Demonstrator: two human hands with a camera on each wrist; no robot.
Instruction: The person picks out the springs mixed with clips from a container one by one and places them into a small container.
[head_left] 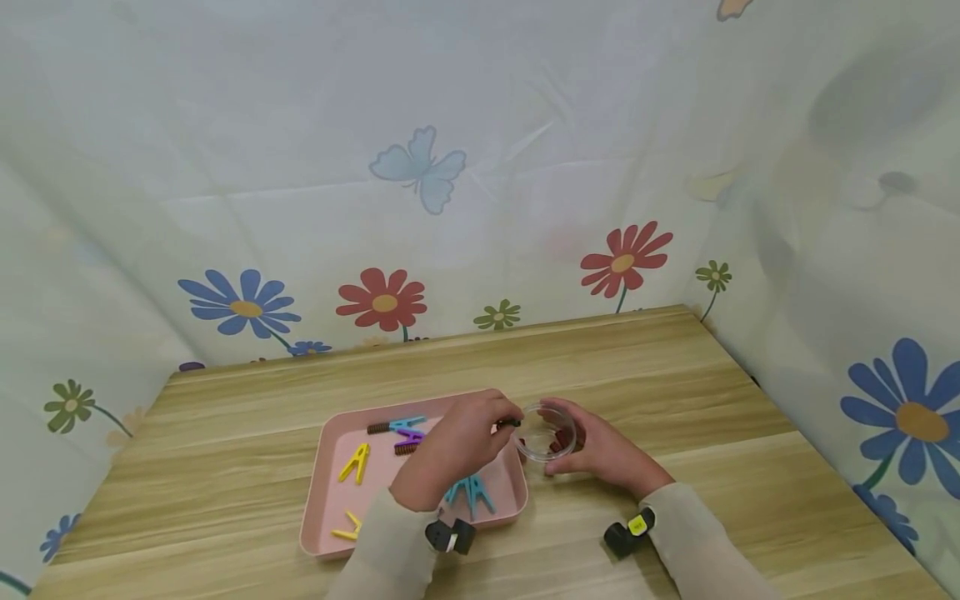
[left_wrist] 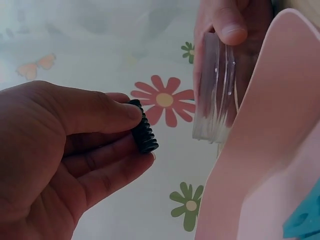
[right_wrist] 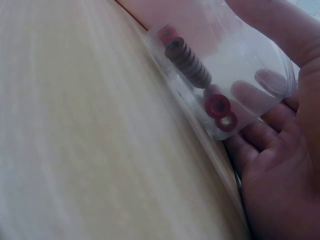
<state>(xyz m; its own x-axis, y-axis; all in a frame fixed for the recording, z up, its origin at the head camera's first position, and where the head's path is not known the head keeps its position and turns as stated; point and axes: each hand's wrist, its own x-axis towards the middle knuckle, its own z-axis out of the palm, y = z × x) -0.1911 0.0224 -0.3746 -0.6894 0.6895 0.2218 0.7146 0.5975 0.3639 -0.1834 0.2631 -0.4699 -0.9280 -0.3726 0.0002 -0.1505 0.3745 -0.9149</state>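
Fingers (left_wrist: 117,177) of the left hand (head_left: 465,437) pinch a dark spring (left_wrist: 145,132); just to their right, the right hand (head_left: 609,450) grips a clear jar (left_wrist: 212,90). Red springs (right_wrist: 218,106) lie inside, this one not yet; left of the fingers, brown springs (head_left: 378,428) remain in the tray (head_left: 330,500).

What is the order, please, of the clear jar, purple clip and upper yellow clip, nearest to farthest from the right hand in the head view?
1. Clear jar: held in the right hand.
2. Purple clip: inside the pink tray.
3. Upper yellow clip: toward the tray's left side.
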